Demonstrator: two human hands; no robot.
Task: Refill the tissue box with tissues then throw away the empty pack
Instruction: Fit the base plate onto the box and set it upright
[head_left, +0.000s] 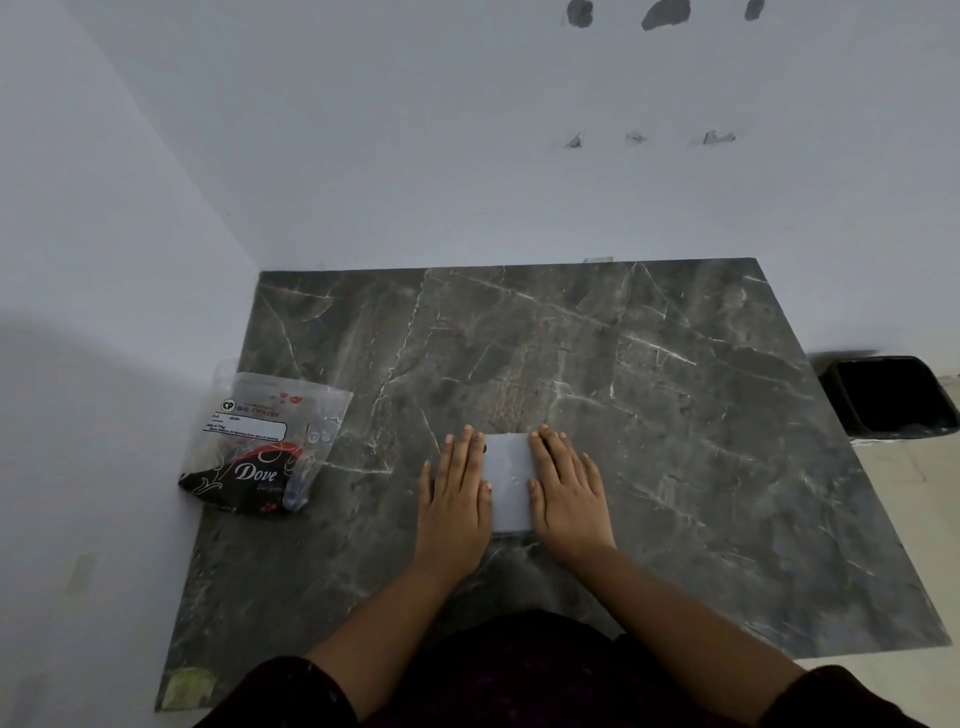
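Observation:
A white rectangular stack of tissues or tissue box (509, 480) lies on the dark marble table (675, 415), near its front middle. My left hand (457, 499) lies flat on its left side, fingers spread. My right hand (566, 493) rests flat on its right side the same way. Only a narrow white strip shows between the two hands. A clear and black plastic tissue pack (265, 447), printed "Dove", lies crumpled at the table's left edge against the wall, apart from both hands.
A black bin (893, 397) stands on the floor past the table's right edge. White walls close in behind the table and on its left. A yellowish patch (189, 686) marks the table's front left corner.

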